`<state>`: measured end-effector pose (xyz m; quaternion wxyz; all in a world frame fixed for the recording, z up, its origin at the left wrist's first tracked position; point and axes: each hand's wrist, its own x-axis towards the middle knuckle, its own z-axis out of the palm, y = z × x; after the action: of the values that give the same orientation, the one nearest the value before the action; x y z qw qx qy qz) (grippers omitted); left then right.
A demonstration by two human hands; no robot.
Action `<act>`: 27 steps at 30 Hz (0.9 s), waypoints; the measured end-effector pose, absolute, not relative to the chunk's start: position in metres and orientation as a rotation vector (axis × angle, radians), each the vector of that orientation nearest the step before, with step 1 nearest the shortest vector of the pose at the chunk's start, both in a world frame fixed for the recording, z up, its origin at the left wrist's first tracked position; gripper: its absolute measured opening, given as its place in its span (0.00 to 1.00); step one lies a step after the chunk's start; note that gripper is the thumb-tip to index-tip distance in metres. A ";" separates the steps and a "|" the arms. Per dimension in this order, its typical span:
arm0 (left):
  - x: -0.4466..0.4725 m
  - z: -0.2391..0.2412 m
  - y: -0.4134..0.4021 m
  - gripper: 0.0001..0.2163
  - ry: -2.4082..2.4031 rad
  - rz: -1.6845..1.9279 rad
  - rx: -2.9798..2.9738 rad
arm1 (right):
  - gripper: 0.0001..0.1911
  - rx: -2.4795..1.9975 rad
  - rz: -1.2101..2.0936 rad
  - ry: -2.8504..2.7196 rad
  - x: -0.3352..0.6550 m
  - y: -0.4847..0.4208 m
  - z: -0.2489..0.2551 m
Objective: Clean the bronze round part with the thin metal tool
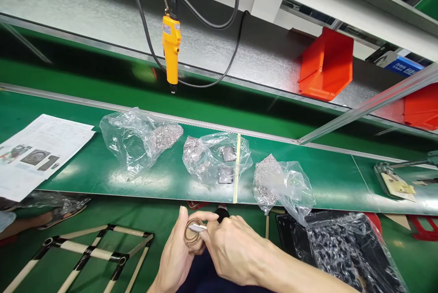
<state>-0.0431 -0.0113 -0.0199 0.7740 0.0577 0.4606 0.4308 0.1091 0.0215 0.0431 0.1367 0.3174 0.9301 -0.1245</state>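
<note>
My left hand (178, 249) is closed around a small tan ring-shaped part (191, 232), held below the front edge of the green workbench (321, 179). My right hand (227, 245) pinches a thin silver metal piece (197, 227) against that ring. Both hands meet over my lap. On the bench just beyond lie three clear plastic bags of small silver parts: a left bag (138, 140), a middle bag (215, 158) and a right bag (278, 183).
A yellow electric screwdriver (171, 51) hangs on a cable above the bench. A printed instruction sheet (37, 154) lies at left. Red bins (325, 65) sit on the back shelf. A black tray in plastic (342, 247) is at my right; a pipe rack (92, 254) stands below left.
</note>
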 end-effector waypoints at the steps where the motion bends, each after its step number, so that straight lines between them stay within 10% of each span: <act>1: -0.044 -0.020 -0.011 0.35 0.982 0.916 0.135 | 0.17 0.940 -0.416 2.654 0.108 0.024 0.047; 14: -0.062 -0.028 0.000 0.17 0.730 0.962 0.134 | 0.18 1.234 -0.740 2.530 0.096 0.027 0.065; 20: -0.056 -0.029 -0.003 0.35 0.936 1.078 0.123 | 0.18 1.022 -0.564 2.605 0.096 0.027 0.066; 27: -0.053 -0.033 -0.004 0.25 1.006 1.145 0.183 | 0.14 1.199 -0.669 2.480 0.085 0.031 0.071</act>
<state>-0.0531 -0.0037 -0.0326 0.7194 0.0829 0.4552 0.5181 0.0847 0.0307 0.0710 0.1527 0.4179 0.8646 -0.2333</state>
